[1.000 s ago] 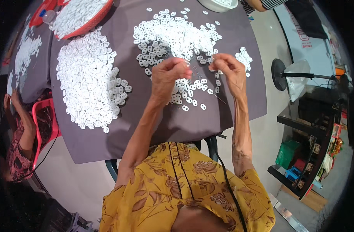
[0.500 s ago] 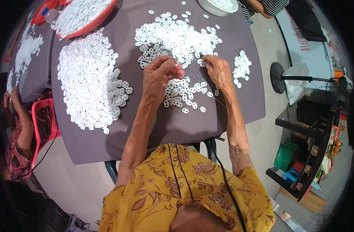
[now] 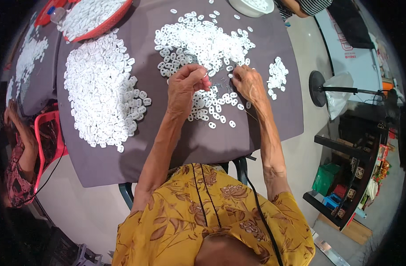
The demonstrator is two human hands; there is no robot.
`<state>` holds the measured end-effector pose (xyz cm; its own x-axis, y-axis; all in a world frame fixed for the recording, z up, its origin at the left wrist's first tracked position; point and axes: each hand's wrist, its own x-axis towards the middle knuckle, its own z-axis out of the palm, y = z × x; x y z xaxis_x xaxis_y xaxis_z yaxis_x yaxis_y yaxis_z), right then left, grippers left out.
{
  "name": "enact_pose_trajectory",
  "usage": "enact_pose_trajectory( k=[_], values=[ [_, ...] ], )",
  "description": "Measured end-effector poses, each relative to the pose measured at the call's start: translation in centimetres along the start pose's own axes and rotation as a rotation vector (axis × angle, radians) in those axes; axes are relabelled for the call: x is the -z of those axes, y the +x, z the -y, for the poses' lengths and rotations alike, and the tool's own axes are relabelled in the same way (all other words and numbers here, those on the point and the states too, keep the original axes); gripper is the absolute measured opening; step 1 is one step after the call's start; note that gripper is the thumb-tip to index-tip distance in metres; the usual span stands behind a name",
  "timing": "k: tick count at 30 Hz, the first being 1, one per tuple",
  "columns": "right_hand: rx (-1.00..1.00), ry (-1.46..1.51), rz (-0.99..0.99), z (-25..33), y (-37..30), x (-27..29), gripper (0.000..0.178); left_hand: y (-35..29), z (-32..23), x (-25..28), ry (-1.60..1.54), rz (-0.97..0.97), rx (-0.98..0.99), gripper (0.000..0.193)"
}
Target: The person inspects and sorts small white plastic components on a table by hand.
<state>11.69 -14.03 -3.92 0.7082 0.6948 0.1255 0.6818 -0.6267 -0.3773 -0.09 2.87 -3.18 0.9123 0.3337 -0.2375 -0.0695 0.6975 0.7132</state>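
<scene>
My left hand (image 3: 185, 86) is closed in a pinch, thumb against fingers, with a small white oval piece partly showing at the fingertips. To its right my right hand (image 3: 249, 83) is also closed, fingers bent down toward the table; what its fingertips hold is hidden. Loose white oval pieces (image 3: 230, 76) lie beside those fingertips. Between the hands are thin dark wire-like bits (image 3: 221, 84). Beyond both hands spreads a heap of white oval two-holed pieces (image 3: 203, 40), and a smaller scatter of the same pieces (image 3: 207, 108) lies nearer me.
A large pile of white pieces (image 3: 99, 93) covers the left of the grey-covered table (image 3: 203, 144). Farther back stand a full red basket (image 3: 107, 29) and a white bowl (image 3: 251, 9). A small cluster of pieces (image 3: 277, 74) lies at right. Other people's arms (image 3: 25, 133) show at the edges.
My left hand has moved slightly to the right, toward my right hand. My right hand stays nearly in place, its fingers still bent down.
</scene>
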Motion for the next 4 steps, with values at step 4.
enact_pose_trajectory(
  k=[4],
  values=[
    [-0.422,0.676,0.165,0.20,-0.66,1.04,0.006,-0.07,0.65,-0.63,0.058,0.013,0.023,0.013]
  ],
)
